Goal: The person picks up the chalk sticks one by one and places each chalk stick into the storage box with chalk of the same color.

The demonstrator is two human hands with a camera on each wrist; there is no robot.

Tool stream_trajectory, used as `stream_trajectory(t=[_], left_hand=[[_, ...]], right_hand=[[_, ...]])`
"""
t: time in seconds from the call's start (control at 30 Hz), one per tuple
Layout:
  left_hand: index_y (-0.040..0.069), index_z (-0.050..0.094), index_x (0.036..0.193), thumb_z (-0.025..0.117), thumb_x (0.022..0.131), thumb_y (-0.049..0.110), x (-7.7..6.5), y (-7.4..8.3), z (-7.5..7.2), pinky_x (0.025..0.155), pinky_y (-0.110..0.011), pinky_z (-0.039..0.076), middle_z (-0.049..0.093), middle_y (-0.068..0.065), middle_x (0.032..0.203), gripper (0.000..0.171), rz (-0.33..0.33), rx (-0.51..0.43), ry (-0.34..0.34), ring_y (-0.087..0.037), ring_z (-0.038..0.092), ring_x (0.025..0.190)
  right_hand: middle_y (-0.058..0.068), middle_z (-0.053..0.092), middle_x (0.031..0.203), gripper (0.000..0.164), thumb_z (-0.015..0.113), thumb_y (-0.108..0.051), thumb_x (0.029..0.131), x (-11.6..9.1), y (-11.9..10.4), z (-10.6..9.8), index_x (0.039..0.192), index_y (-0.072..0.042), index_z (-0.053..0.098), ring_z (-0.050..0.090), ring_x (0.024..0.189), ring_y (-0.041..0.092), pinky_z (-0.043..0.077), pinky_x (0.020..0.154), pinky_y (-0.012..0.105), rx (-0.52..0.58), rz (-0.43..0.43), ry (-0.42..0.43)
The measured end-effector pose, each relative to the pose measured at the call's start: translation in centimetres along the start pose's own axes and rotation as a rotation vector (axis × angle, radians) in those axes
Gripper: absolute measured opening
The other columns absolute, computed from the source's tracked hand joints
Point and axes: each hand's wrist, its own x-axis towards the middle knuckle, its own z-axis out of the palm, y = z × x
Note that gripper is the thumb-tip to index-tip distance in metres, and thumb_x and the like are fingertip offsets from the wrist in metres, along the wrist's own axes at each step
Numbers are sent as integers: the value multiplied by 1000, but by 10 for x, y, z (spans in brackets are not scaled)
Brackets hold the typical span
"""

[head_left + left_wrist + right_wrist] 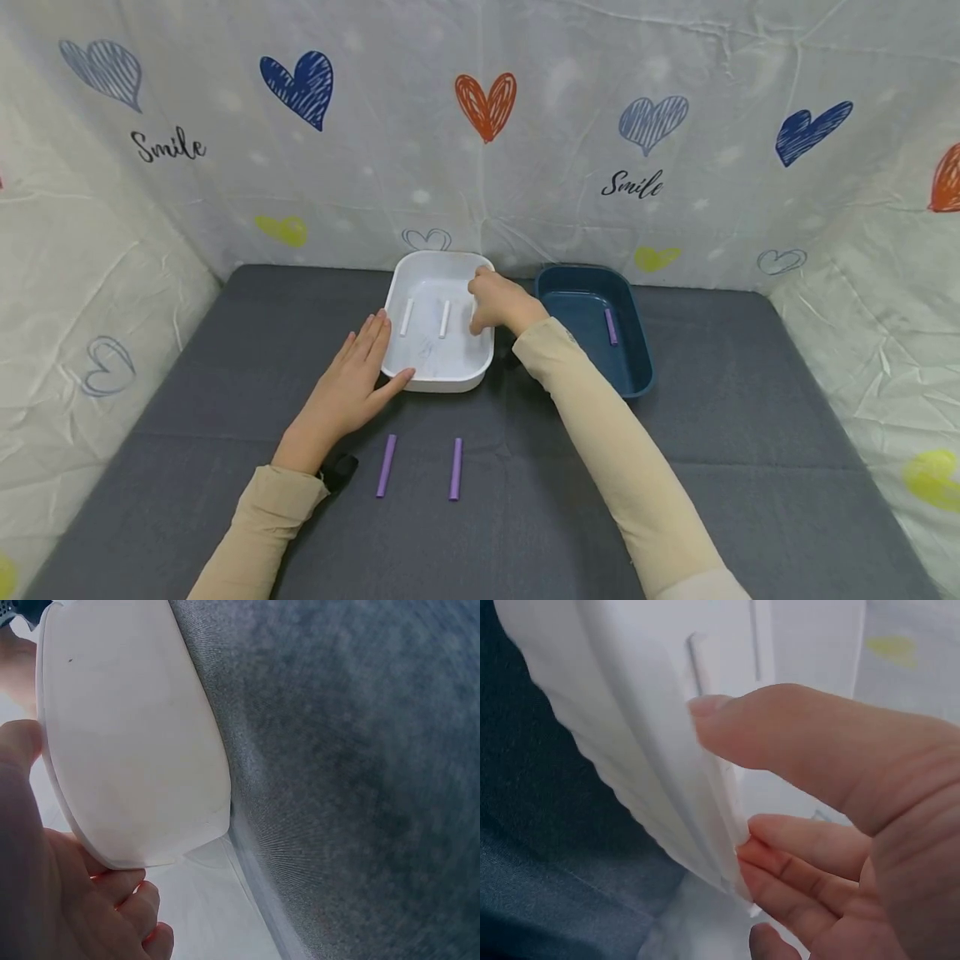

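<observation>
A white tray [429, 362] stands near the back wall with two slim white sticks [444, 319] lying in it. My left hand [348, 392] rests against its left side, fingers straight along the rim and thumb over the front corner. Inside the tray's right wall, my right hand [504, 302] seems to hold another thin white stick [727, 791] lengthwise between thumb and fingertips; hand and wall partly hide it. To the right, a dark blue tray [647, 367] contains one purple stick [611, 327]. Two more purple sticks [455, 469] lie in front of the white tray.
A dark grey cloth [225, 417] covers the table. White fabric [547, 125] printed with hearts hangs close behind both trays and at the sides. My right forearm [615, 442] passes in front of the blue tray's left side.
</observation>
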Motion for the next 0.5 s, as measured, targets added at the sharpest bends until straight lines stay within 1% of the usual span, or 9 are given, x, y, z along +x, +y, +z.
stream_trajectory(t=[0.1, 0.23, 0.37, 0.5], left_hand=[[-3, 11, 157, 44, 102, 57, 0, 0, 0, 120, -55, 13, 5, -17, 165, 88, -4, 6, -4, -32, 6, 152], [-3, 11, 157, 45, 102, 55, -1, 0, 0, 120, -54, 12, 5, -17, 165, 88, -4, 1, 4, -32, 6, 152], [-3, 10, 157, 44, 101, 56, 0, 1, 1, 121, -52, 9, 4, -16, 165, 88, -4, -4, -8, -32, 5, 152], [-3, 11, 157, 44, 101, 57, 0, 1, 0, 121, -52, 11, 4, -16, 165, 88, -5, 13, -5, -32, 6, 152]], right_hand=[[10, 48, 125, 51, 78, -16, 82, 4, -2, 1, 128, -3, 62, 52, 99, 22, 50, 80, 33, -10, 29, -11], [9, 50, 121, 41, 79, -13, 79, 8, -4, 3, 117, -5, 65, 53, 95, 23, 50, 75, 35, -5, 73, -5], [8, 52, 119, 41, 80, -13, 77, 9, -6, 5, 114, -6, 66, 52, 95, 24, 50, 76, 36, -20, 118, -13], [8, 53, 116, 41, 80, -12, 77, 10, -8, 4, 115, -7, 66, 51, 94, 25, 49, 76, 36, -33, 132, -25]])
